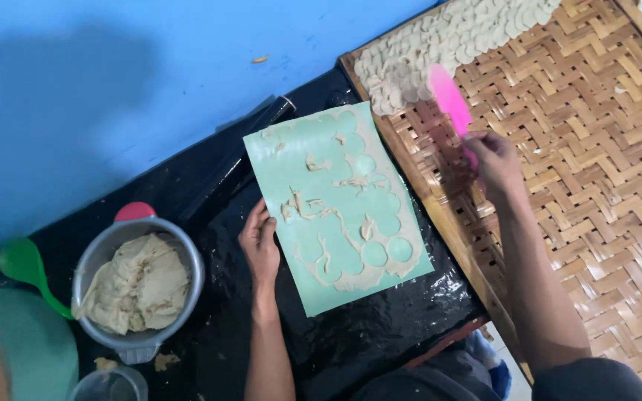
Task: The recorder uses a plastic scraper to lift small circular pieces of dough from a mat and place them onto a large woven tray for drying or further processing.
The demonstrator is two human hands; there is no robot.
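The left hand [260, 241] lies open and flat on the left edge of the green rectangular mat [339, 208], strewn with dough scraps; right of that mat, the right hand [493, 160] grips a pink plastic scraper [449, 98] over the woven bamboo tray [596, 186]. Left of the mat stands a grey metal bowl of dough [139, 286].

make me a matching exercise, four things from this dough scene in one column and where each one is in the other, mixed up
Things:
1. left hand
2. pink spatula
3. dough lump
4. cut dough rounds

Places:
a. inside the metal pot
b. laid in rows on the woven bamboo tray
c. in the right hand, above the tray
d. flat on the edge of the green sheet

Pairs: 1-d, 2-c, 3-a, 4-b
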